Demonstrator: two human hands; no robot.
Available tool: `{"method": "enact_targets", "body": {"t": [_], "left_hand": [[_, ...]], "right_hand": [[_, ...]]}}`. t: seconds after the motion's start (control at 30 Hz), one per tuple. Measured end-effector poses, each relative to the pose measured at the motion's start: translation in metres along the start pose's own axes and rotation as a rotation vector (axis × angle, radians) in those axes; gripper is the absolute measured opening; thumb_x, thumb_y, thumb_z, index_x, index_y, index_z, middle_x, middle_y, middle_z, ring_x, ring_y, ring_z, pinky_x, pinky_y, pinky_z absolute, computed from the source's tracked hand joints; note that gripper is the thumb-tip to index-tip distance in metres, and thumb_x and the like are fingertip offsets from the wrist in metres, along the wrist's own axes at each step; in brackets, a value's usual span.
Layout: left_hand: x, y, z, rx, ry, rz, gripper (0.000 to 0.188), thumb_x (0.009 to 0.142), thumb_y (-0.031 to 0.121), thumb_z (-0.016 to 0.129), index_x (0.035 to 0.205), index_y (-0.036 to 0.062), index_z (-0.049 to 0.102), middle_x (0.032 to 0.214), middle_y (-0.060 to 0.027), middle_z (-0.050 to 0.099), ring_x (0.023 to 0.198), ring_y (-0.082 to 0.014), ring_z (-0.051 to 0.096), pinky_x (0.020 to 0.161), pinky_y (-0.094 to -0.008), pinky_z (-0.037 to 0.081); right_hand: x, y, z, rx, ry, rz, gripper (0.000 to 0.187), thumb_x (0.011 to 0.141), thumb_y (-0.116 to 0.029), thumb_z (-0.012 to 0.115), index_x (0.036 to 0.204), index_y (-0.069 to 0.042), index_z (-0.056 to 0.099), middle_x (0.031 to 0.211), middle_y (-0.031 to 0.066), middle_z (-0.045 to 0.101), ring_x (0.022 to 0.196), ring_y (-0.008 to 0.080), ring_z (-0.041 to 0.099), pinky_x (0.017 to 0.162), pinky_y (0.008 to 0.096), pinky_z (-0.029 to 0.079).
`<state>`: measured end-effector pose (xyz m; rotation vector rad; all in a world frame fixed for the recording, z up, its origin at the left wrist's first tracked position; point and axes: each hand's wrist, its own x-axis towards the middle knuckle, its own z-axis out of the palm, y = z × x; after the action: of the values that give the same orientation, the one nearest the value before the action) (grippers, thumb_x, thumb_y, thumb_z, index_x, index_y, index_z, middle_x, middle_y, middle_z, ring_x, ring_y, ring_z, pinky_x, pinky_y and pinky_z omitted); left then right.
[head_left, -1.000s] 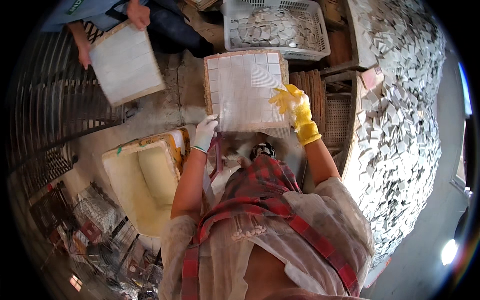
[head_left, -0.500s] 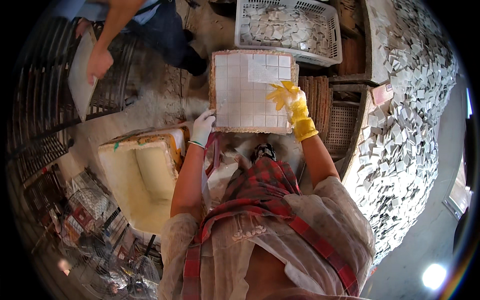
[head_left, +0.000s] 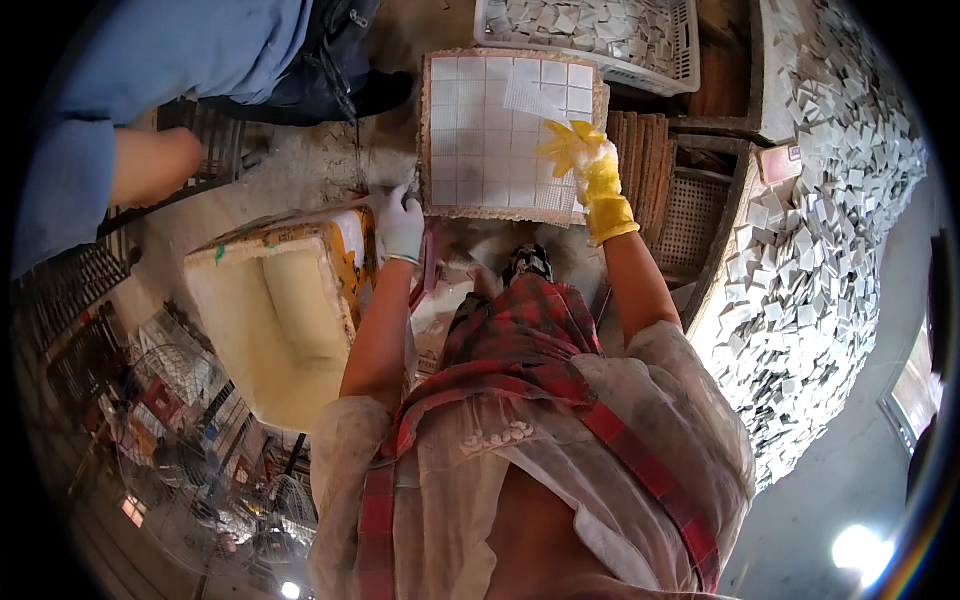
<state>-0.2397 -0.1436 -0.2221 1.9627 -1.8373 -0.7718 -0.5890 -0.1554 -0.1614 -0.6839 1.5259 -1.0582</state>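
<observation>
In front of me a square board (head_left: 424,140) with a rough brown rim carries rows of white square tiles (head_left: 581,77). White mesh (head_left: 470,130) covers most of the tiles, and its upper right corner is folded over, leaving some tiles bare. My right hand (head_left: 600,180), in a yellow glove, rests at the mesh's right side with fingers spread, gripping nothing visible. My left hand (head_left: 402,228), in a white glove, is just off the board's lower left edge. Its fingers point forward, partly apart, and nothing shows in them.
A white crate (head_left: 690,50) of loose tiles stands beyond the board. Brown boards (head_left: 640,165) are stacked to the right, near a large tile heap (head_left: 800,300). A foam box (head_left: 270,330) sits at left. A co-worker's arm (head_left: 155,165) reaches in at upper left.
My left hand has come off the board's edge, moving left. The view has shifted, so the board sits higher. The co-worker has come closer, and the panel they held is out of sight.
</observation>
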Motion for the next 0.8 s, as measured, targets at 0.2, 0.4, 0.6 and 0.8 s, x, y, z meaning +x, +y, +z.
{"method": "enact_targets", "body": {"t": [0.2, 0.4, 0.6, 0.8], "left_hand": [[-0.027, 0.027, -0.016, 0.351, -0.281, 0.197, 0.037, 0.092, 0.012, 0.050, 0.128, 0.0136, 0.058, 0.113, -0.0137, 0.062, 0.097, -0.0339, 0.063, 0.079, -0.0457, 0.052], [-0.033, 0.025, -0.013, 0.370, -0.285, 0.257, 0.042, 0.089, 0.007, 0.050, 0.130, 0.0117, 0.055, 0.111, -0.0131, 0.059, 0.097, -0.0330, 0.061, 0.079, -0.0443, 0.052], [-0.030, 0.026, -0.011, 0.415, -0.260, 0.346, 0.040, 0.088, 0.008, 0.052, 0.128, 0.0106, 0.055, 0.107, -0.0129, 0.058, 0.092, -0.0332, 0.061, 0.077, -0.0442, 0.053], [-0.029, 0.049, -0.024, 0.526, -0.284, 0.318, 0.037, 0.087, 0.014, 0.057, 0.123, 0.0070, 0.055, 0.102, -0.0130, 0.056, 0.087, -0.0341, 0.060, 0.071, -0.0447, 0.053]], "right_hand": [[0.001, -0.006, -0.002, 0.013, -0.016, 0.100, 0.032, 0.094, -0.022, 0.055, 0.114, -0.001, 0.069, 0.094, 0.0112, 0.074, 0.078, 0.0161, 0.067, 0.067, 0.0254, 0.048], [0.013, 0.005, -0.011, 0.032, -0.016, 0.062, 0.037, 0.096, -0.019, 0.048, 0.124, 0.003, 0.061, 0.100, 0.0177, 0.074, 0.077, 0.0220, 0.068, 0.066, 0.0308, 0.052], [0.038, 0.059, -0.035, 0.328, 0.000, 0.018, 0.034, 0.094, -0.021, 0.055, 0.114, 0.005, 0.066, 0.092, 0.0166, 0.073, 0.075, 0.0227, 0.070, 0.066, 0.0325, 0.054], [0.030, 0.034, -0.040, 0.386, 0.037, 0.076, 0.023, 0.091, -0.017, 0.059, 0.105, -0.002, 0.070, 0.091, 0.0076, 0.073, 0.077, 0.0181, 0.070, 0.068, 0.0304, 0.054]]}}
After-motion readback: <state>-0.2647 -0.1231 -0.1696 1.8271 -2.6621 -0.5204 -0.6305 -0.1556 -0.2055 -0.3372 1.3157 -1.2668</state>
